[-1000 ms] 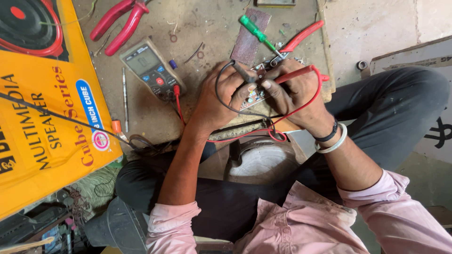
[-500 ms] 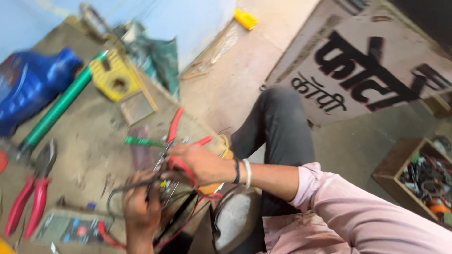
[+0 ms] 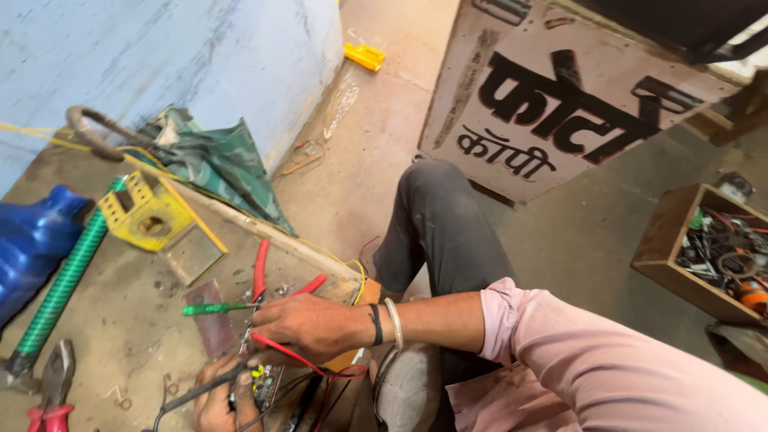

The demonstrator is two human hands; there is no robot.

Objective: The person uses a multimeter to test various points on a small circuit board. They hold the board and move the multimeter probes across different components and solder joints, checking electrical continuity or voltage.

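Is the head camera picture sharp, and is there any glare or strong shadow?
Head view: mostly sharp, soft daylight, no glare or hard shadows; the right hand on the red probe wire is clear, while the left hand is cut off at the bottom edge.

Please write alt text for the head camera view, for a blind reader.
Two hands work on a small circuit board at a workbench edge: the right hand holds a red probe, the left hand a black one. A green screwdriver lies nearby.

The view has swung off the yellow cardboard box and grey multimeter. Beyond the right hand (image 3: 300, 324) gripping the red probe lead (image 3: 296, 356), a blue wall (image 3: 160, 56), painted signboard (image 3: 560, 104) and wooden parts box (image 3: 696, 248) now show.
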